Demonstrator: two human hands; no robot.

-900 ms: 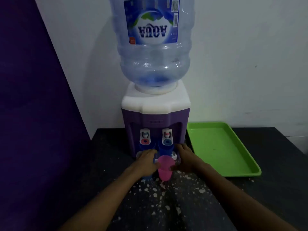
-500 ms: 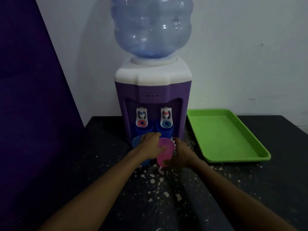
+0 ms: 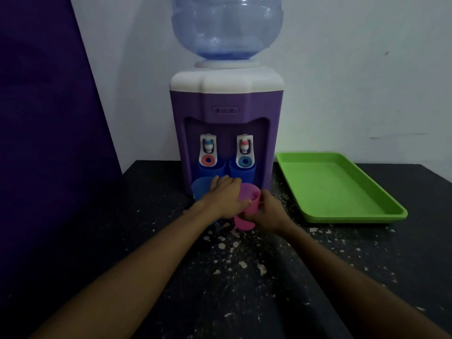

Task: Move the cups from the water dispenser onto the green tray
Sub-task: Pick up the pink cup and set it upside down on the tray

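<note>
The purple water dispenser (image 3: 227,104) stands at the back of the black table. Two dark blue cups (image 3: 211,170) (image 3: 247,173) sit under its taps. In front of its base my left hand (image 3: 223,198) wraps a light blue cup (image 3: 200,189), and its thumb touches the rim of a pink cup (image 3: 247,216). My right hand (image 3: 269,211) grips the pink cup from the right side and holds it slightly tilted. The green tray (image 3: 381,206) lies to the right of the dispenser with nothing in it.
A dark purple panel (image 3: 49,143) rises along the left side of the table. White flecks are scattered over the black tabletop (image 3: 244,277) in front of the dispenser. A white wall (image 3: 354,69) stands behind everything.
Both hands have drawn the light blue and pink cups a little away from the dispenser's base towards me. The view has tilted downwards.
</note>
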